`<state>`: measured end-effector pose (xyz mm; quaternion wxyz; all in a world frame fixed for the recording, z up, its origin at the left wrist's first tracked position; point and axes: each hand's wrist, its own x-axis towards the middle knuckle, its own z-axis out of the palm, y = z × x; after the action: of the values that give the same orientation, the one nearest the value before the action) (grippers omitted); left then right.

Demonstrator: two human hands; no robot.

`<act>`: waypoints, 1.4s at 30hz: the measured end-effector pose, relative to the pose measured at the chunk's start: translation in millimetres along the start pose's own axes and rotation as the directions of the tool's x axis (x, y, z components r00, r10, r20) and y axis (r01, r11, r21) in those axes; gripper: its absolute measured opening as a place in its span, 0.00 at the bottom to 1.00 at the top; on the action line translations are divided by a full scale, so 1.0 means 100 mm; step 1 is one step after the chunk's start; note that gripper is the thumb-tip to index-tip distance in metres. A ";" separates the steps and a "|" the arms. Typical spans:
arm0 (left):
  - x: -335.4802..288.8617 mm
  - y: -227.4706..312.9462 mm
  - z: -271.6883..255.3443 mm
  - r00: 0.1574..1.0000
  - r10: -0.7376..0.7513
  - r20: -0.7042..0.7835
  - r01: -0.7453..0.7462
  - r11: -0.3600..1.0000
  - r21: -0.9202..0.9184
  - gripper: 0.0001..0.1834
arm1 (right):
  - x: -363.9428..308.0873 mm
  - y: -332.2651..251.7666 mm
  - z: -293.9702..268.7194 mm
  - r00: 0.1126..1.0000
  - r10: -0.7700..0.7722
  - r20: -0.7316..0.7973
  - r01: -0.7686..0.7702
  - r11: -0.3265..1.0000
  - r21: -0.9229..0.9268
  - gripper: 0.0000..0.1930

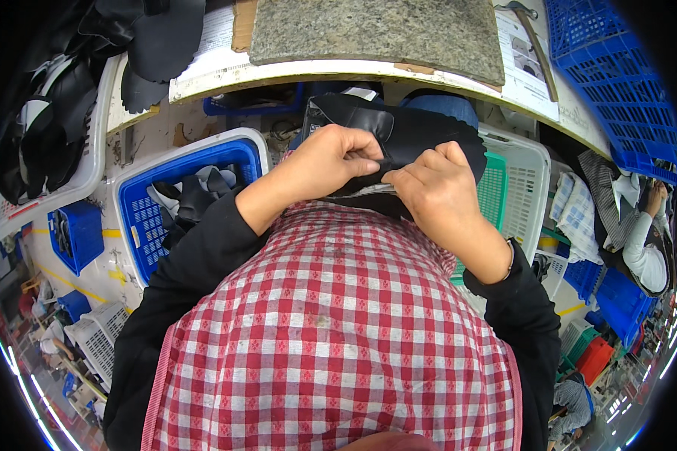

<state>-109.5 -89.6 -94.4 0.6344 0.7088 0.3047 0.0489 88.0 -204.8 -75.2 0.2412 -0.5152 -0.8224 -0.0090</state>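
A black leather piece [421,134] with a wavy right edge lies over my lap, just below the table's edge. My left hand [335,159] is closed in a pinch on it, thumb against fingers. Close beside it, my right hand [435,184] grips the same leather, its fingers curled and pressed together. A pale strip or edge shows under my hands, but what it is I cannot make out. My fingers hide the part of the leather between them.
Ahead, a speckled stone slab [376,31] lies on the white worktable [195,84], a hammer [538,52] to its right. Blue crate [617,90] stands far right. Lined baskets flank me: blue [137,214] with leather pieces, green [493,184]. Another person [647,255] sits at right.
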 end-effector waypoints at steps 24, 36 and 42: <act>-0.06 -0.08 0.08 0.980 -0.150 0.131 0.193 0.884 -0.425 0.14 | -0.16 0.25 -0.01 0.488 0.432 0.759 -0.806 -0.111 0.582 0.11; -0.10 -0.07 0.10 0.979 -0.177 0.101 0.202 0.910 -0.362 0.14 | -0.20 0.21 0.08 0.489 0.468 0.736 -0.806 -0.079 0.586 0.12; -0.10 -0.14 0.08 0.982 -0.133 0.132 0.171 0.922 -0.347 0.14 | -0.20 0.20 0.08 0.484 0.479 0.732 -0.811 -0.068 0.581 0.12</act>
<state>-119.2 -101.0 -105.3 0.7696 0.5576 0.3106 0.0162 108.4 -210.2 -95.0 0.3220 -0.6111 -0.3391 0.6387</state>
